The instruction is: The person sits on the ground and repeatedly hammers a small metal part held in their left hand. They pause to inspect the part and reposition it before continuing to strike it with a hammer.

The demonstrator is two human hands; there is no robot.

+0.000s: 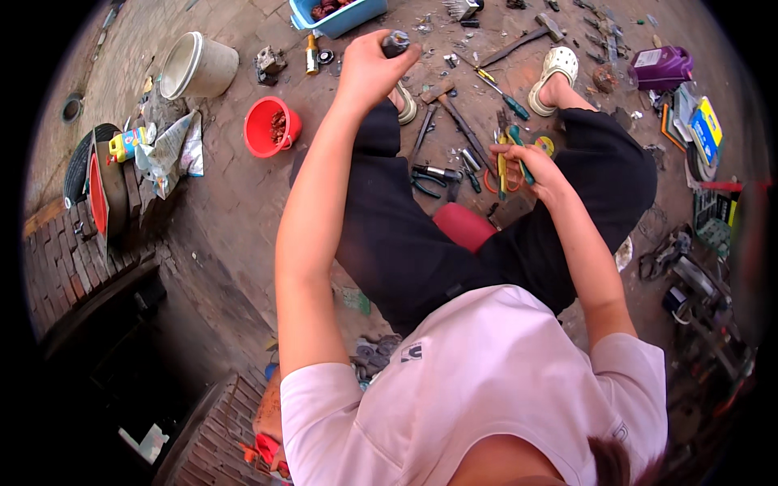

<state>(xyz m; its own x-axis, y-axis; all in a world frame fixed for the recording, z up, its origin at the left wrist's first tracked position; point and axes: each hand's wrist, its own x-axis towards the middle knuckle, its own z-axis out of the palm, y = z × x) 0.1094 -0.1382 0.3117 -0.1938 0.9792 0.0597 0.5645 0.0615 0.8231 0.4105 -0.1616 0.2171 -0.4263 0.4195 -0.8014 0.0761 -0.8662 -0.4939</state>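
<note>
My left hand (366,71) is raised at the upper middle, its fingers wrapped round a dark cylindrical part (395,44) with a greyish end. My right hand (535,168) is closed on what look like pliers with green and yellow handles (521,152), above the ground between my knees. Their jaws are hard to make out against the tools behind. Below and left of that hand lie a dark-handled pair of pliers (428,189) and a metal cylinder (470,159). Beyond it lie a hammer (462,121) and a green-handled screwdriver (514,105).
A red bucket (250,130) with reddish-brown pieces stands left of my left forearm, a white bucket (194,69) farther left. A blue basin (344,23) sits at the far edge. Another hammer (523,42) and a purple jug (663,67) lie beyond, amid scattered metal scraps.
</note>
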